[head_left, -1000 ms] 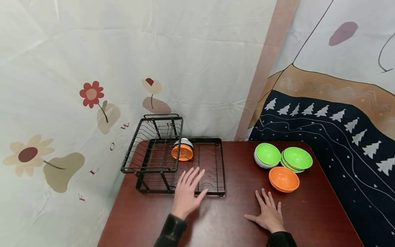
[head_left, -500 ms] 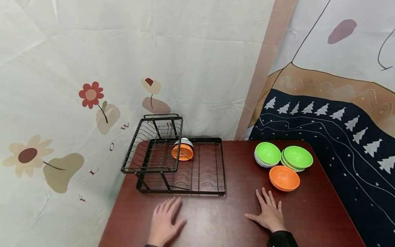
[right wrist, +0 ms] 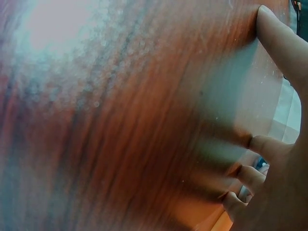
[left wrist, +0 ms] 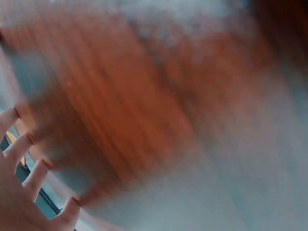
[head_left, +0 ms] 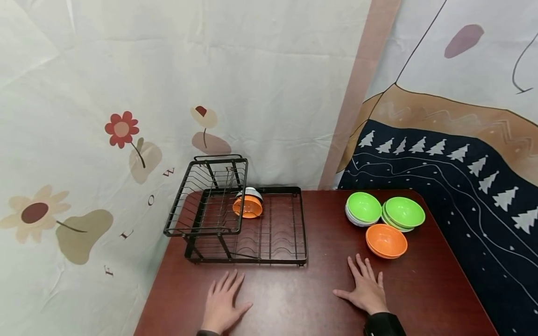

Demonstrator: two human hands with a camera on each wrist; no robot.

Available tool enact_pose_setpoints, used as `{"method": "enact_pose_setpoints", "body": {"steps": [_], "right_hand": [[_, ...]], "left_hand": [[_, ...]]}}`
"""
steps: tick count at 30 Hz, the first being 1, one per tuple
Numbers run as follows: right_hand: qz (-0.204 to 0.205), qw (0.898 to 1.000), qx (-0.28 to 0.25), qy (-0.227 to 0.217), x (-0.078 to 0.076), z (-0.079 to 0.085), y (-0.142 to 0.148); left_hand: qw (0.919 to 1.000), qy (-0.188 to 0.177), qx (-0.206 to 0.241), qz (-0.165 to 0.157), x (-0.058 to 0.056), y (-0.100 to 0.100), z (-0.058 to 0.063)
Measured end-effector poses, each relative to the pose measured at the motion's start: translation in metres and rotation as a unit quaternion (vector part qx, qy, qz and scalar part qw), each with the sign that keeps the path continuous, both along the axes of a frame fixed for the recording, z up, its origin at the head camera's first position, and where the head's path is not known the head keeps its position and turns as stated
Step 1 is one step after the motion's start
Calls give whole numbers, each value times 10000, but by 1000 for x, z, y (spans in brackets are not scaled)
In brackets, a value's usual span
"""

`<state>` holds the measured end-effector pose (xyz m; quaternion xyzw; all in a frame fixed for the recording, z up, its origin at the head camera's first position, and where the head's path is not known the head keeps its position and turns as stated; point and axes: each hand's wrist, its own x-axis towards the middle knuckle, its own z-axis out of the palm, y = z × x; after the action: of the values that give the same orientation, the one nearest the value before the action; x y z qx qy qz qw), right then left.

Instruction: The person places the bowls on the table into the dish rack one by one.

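My left hand (head_left: pixel 222 303) rests on the brown table in front of the black dish rack (head_left: pixel 269 262), fingers spread and holding nothing. To the right, my right hand (head_left: pixel 364 290) lies with spread fingers just in front of a stack of orange bowls (head_left: pixel 386 240). In both wrist views the fingertips of the left hand (left wrist: pixel 33 168) and the right hand (right wrist: pixel 269 163) touch the wood. Inside the rack's lower tier, an orange bowl (head_left: pixel 251 207) stands on its side with a white bowl (head_left: pixel 252 192) behind it, partly hidden by the upper tier.
Behind the orange stack stand two more stacks, each topped by a green bowl: one on the left (head_left: pixel 364 207) and one on the right (head_left: pixel 405 212). The rack's raised upper basket (head_left: pixel 206 196) overhangs its left half. A patterned cloth wall (head_left: pixel 273 93) borders the table's back.
My left hand has drawn back from over the rack's front edge and come down on the table, nearer and to the left. The right hand and the bowls stay put.
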<state>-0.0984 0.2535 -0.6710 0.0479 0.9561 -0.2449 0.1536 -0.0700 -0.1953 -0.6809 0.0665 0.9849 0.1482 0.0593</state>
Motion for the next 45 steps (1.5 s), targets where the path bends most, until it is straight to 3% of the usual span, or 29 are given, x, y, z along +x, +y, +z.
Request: {"method": "enact_pose_setpoints", "body": {"steps": [6,8,10,12,15,17,19,21,23,26,30,38,45], "right_hand": [[-85,9999,57,-11,0,8,0],[-231,9994,50,257,1,19,1],[-598,9946,-16,845,3,35,4],[-1185,9800,-98,1594,2,51,11],[-2222,9391,-324,2603,-7,66,31],[-2805,9143,-504,2879,-16,69,47],[-3241,9005,-634,2829,-24,68,63],[-3533,9002,-739,2437,-32,63,76],[-3653,9091,-797,1837,-38,56,85],[-3580,9257,-813,916,-46,48,92],[-3365,9390,-606,370,-52,42,96],[-3122,9481,38,610,-53,38,97],[-3145,9415,347,1165,-53,42,98]], "left_hand": [[10000,-73,68,2,-1,0,0],[10000,-60,77,2,-1,1,1],[10000,-24,72,12,-1,1,1],[10000,-1,53,27,-1,1,1],[10000,-8,36,50,-2,2,1],[10000,-25,42,71,-2,2,1],[10000,-27,53,80,-2,2,1],[9999,-31,66,83,-2,2,2],[9999,-47,78,80,-1,1,2],[9999,-74,88,73,-1,1,3],[9998,-143,96,62,-1,1,3],[9997,-192,152,77,-1,0,3],[9998,-121,122,71,0,1,3]]}}
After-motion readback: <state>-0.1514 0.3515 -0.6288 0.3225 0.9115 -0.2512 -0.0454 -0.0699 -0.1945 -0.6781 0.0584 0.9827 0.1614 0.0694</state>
